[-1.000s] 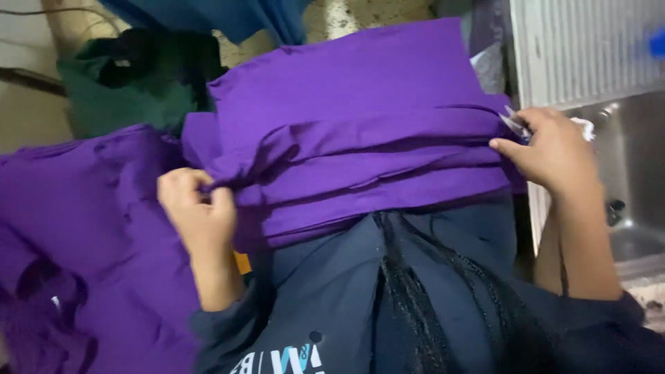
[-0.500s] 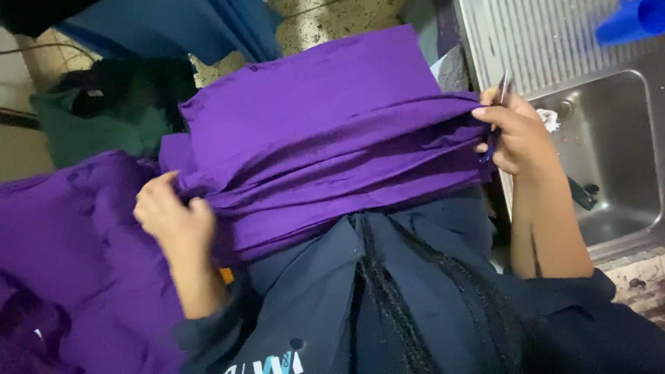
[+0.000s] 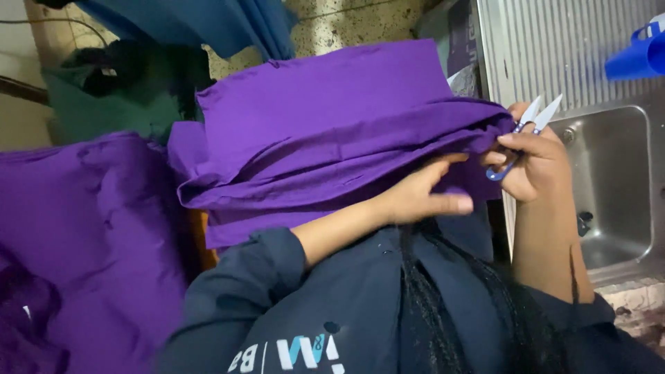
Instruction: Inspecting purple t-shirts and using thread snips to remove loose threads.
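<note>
I see the folded purple fabric [image 3: 325, 131] lying in my lap under both hands, its right edge bunched where my right hand [image 3: 537, 163] is closed on small thread snips [image 3: 530, 128], blades parted. My left hand [image 3: 415, 197], fingers loosely extended, presses the cloth just beside it; I'd judge pulling that edge taut matters, and the steel sink [image 3: 613, 187] crowds my right.

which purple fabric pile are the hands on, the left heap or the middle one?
The folded purple stack in the middle. The right hand holds small snips at its right edge, with the left hand beside it. The crumpled purple heap at left lies untouched.
</note>
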